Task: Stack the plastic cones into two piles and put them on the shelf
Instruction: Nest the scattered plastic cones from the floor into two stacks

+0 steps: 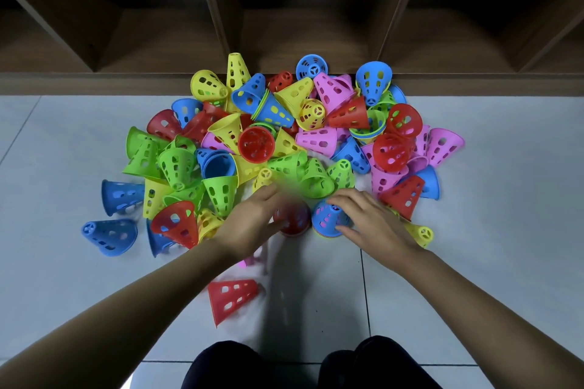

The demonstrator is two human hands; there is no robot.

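Two hands (249,224) (373,221) on cone stacks (292,219) (327,215), heap (284,136) behind

— That heap of bright perforated plastic cones (284,148)?
— Smooth, slightly glossy. Behind the heap, the brown wooden shelf (284,38) looks matt.
— Under it?
— Those pale grey floor tiles (489,246): smooth, faintly shiny.
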